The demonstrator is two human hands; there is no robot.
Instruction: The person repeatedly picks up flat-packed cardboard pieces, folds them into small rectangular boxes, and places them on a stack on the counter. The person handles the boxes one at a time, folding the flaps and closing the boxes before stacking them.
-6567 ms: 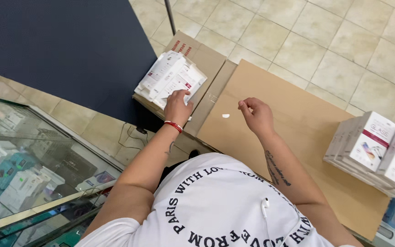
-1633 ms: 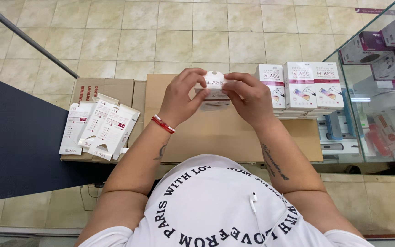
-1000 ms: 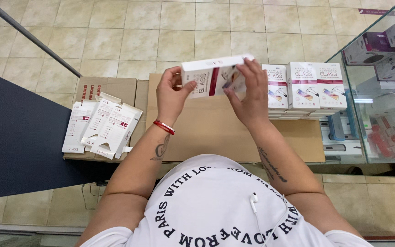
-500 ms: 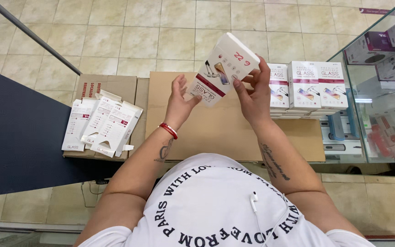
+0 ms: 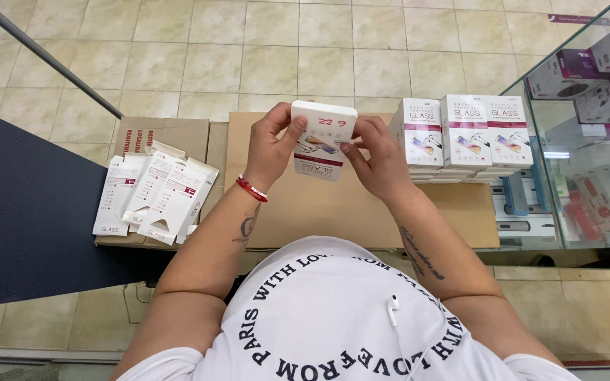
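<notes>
Box [image 5: 321, 140]: small, white w/ dark-red band, held up in both hands above the cardboard sheet [image 5: 333, 212], clear of it. Left hand [image 5: 271, 144] grips the box's left edge, thumb over the top corner, fingers behind. Right hand [image 5: 375, 152] pinches the right edge, fingertips on the front face. Both hands closed on the box, neither slack.

Handling, by judgement: thin card, light, fairly stiff but will dent if squeezed on the flat faces; smooth finish, could slip. Best held by the edges & corners, as now. Contents not visible; possibly fragile.

Containers: stacks of boxes [image 5: 464, 134], same kind, in a row at right on the sheet, all closed. Flat unfolded cartons [image 5: 153, 201] lie in a loose pile on a brown carton [image 5: 171, 130] at left, nothing in them. Glass cabinet [image 5: 587, 127] far right holds purple & white packs.
</notes>
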